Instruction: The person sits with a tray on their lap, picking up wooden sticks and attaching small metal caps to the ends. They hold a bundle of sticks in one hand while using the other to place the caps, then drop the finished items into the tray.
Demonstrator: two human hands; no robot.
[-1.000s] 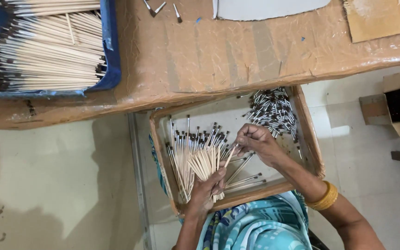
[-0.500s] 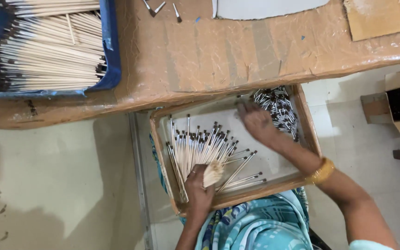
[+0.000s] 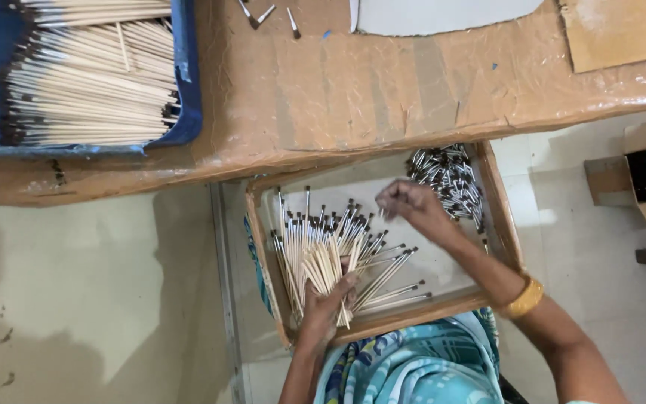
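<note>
Two hands work over the shallow wooden tray [image 3: 506,239]. Half a second ago the right hand [image 3: 409,209] reached the grey metal tips [image 3: 448,178]; now it is back, grip pinched on something too small to tell. Left hand [image 3: 327,303] grips the fanned pale wooden sticks [image 3: 323,247].

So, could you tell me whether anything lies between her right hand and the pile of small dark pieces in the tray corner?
Nothing visible does: the right hand hovers just beside the dark pieces, with only bare tray floor between them.
</note>
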